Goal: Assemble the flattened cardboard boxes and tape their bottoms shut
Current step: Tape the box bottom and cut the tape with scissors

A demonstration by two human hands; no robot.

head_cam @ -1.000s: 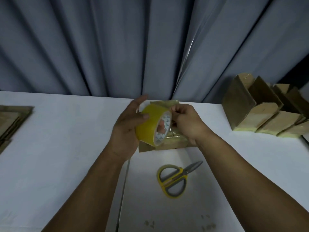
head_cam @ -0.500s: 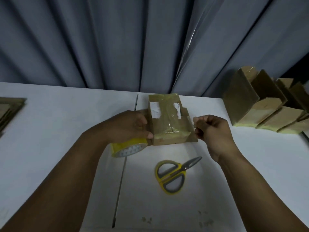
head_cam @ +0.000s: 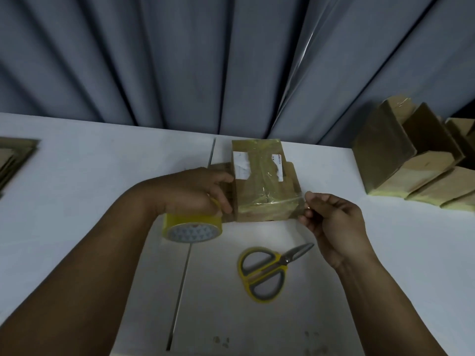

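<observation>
A small brown cardboard box (head_cam: pixel 264 186) with old white labels stands at the middle of the white table (head_cam: pixel 77 191). A strip of clear yellowish tape runs across its near top edge. My left hand (head_cam: pixel 195 191) grips the yellow tape roll (head_cam: pixel 191 227) low at the box's left side. My right hand (head_cam: pixel 331 217) pinches the tape's free end at the box's right corner. Yellow-handled scissors (head_cam: pixel 264 272) lie on the table in front of the box.
Several assembled boxes (head_cam: pixel 411 163) lean together at the right back of the table. Flattened cardboard (head_cam: pixel 12 160) is stacked at the left edge. A grey curtain (head_cam: pixel 205 60) hangs behind. A seam (head_cam: pixel 185 268) runs down the tabletop.
The roll, held up in front of the box a second ago, has dropped to the box's left side. My right hand has drawn the tape out across the box to the right.
</observation>
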